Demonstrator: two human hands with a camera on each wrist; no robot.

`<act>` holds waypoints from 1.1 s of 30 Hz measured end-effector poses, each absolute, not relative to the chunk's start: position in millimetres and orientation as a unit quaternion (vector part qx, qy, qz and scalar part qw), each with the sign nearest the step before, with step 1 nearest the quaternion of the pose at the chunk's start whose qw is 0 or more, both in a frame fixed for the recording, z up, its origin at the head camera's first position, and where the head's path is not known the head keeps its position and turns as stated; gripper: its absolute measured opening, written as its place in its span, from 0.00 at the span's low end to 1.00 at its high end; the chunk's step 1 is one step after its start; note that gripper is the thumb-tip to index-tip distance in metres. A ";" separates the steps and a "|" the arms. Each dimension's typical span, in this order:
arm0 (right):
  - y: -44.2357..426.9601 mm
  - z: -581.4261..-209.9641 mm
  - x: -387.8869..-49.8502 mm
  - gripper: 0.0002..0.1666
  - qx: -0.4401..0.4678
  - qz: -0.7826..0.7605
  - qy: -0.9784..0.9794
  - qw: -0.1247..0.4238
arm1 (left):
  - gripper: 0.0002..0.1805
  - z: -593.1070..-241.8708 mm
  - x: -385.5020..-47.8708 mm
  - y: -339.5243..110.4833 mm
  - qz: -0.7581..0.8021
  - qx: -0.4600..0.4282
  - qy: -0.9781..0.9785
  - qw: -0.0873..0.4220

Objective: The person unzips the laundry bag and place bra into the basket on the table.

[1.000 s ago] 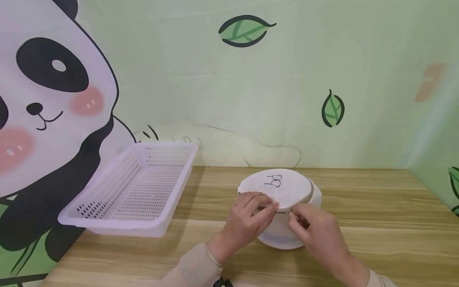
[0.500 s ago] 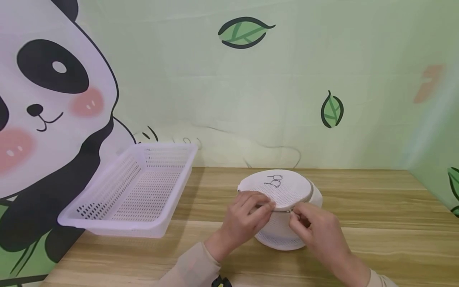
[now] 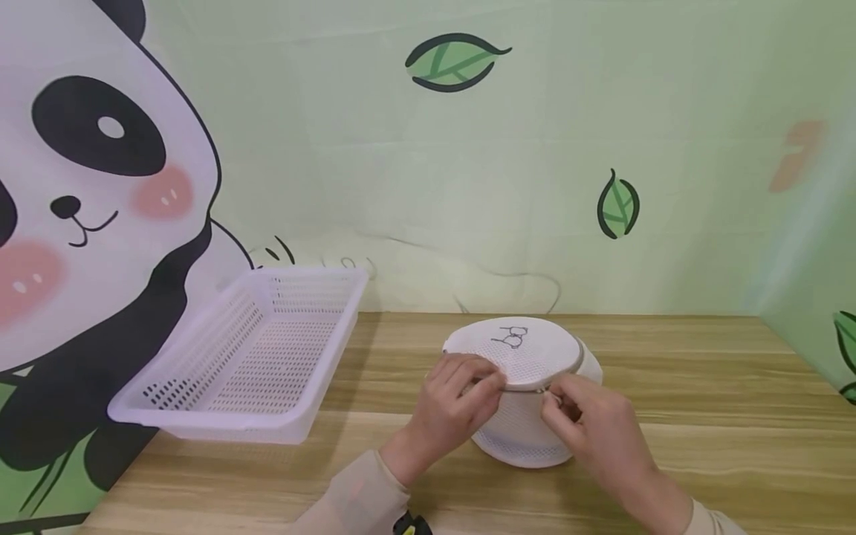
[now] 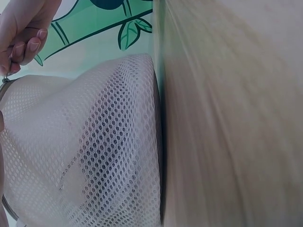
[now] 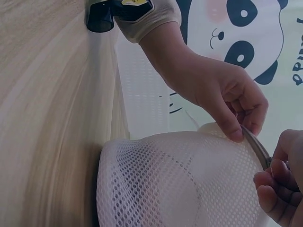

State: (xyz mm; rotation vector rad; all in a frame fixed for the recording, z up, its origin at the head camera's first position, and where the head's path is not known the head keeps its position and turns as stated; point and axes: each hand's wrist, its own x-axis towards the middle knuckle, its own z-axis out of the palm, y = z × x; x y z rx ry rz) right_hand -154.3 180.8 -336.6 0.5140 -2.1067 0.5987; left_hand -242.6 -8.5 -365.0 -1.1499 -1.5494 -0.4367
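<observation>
One mesh laundry bag (image 3: 520,416) on bench (image 3: 729,446); left hand (image 3: 453,405), grip pinching rim (image 5: 256,145); right hand (image 3: 600,427), grip pinching zipper pull (image 4: 5,79)

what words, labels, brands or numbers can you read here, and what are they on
No text can be read for certain.
Dark lettering on the panda backdrop, right wrist view: sideways, cut off, unreadable.
Reddish mark, same backdrop, head view: too blurred.
Mesh bag: line drawing, no readable words.
</observation>
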 end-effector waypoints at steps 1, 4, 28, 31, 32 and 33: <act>181.0 -336.7 -154.3 0.15 0.205 0.240 -0.845 0.432 | 0.07 -365.1 -242.8 -8.8 -0.185 -0.485 -0.654 0.550; 181.7 -336.7 -154.5 0.15 0.202 0.239 -0.845 0.433 | 0.06 -365.4 -243.9 -9.5 -0.189 -0.483 -0.654 0.550; 184.8 -334.0 -155.2 0.15 0.195 0.236 -0.844 0.440 | 0.08 -364.4 -249.7 -12.6 -0.203 -0.484 -0.647 0.553; 185.1 -333.4 -155.2 0.15 0.192 0.235 -0.846 0.438 | 0.08 -364.1 -249.9 -13.4 -0.203 -0.481 -0.650 0.552; 185.2 -333.3 -155.2 0.15 0.192 0.234 -0.847 0.438 | 0.08 -364.0 -250.1 -13.5 -0.203 -0.480 -0.650 0.552; 185.3 -333.2 -155.2 0.15 0.192 0.234 -0.847 0.438 | 0.08 -363.9 -250.2 -13.6 -0.203 -0.480 -0.651 0.552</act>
